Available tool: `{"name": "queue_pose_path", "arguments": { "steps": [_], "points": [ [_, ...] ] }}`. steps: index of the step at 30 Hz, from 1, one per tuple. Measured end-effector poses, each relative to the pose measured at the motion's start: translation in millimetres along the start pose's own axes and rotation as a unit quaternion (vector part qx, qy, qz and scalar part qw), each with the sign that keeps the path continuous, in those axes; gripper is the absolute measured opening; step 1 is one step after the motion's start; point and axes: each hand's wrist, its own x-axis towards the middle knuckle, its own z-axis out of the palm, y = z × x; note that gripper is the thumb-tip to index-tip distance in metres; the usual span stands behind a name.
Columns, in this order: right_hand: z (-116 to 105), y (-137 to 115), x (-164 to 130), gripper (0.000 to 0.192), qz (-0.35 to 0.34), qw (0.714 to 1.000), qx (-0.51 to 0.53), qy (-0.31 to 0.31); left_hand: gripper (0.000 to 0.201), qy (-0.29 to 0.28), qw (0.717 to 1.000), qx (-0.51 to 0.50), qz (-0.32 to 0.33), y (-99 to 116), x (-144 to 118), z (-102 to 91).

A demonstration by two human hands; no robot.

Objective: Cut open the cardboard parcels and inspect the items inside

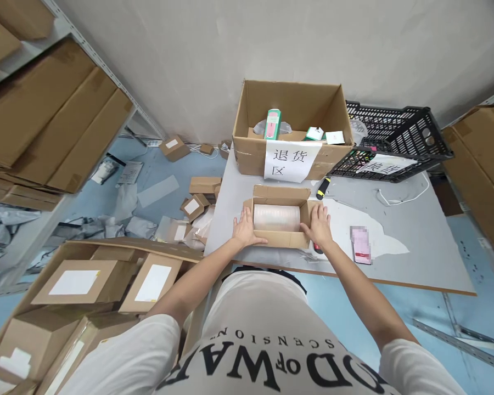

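A small open cardboard box sits near the table's front edge with its back flap raised. Inside lies a pale, see-through wrapped roll-shaped item; what it contains cannot be made out. My left hand grips the box's left end, thumb along the front wall. At the right end, my right hand holds the box, its thumb reaching over the inner edge. A red item is partly hidden below my right wrist. Behind the box's right side lies a black-and-yellow utility knife.
A large cardboard box with a paper sign and green packages stands behind. Right of it is a black plastic crate. A phone lies on the grey table. Packed cartons fill a big box at left.
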Motion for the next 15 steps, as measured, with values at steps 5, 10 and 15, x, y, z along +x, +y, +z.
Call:
{"name": "queue_pose_path", "arguments": {
  "steps": [5,10,15],
  "points": [
    [-19,-49,18,0.058,-0.075,0.994,0.008,-0.076,0.139,0.023,0.999,0.025,0.005,4,-5,-4.5],
    [23,-75,51,0.078,0.113,0.974,0.006,-0.196,0.124,0.024,0.997,0.066,0.045,13,-8,-6.8],
    [62,-66,78,0.087,0.193,0.957,0.037,-0.213,0.109,0.009,0.996,0.077,0.044,16,-9,-7.1]
  ]
}}
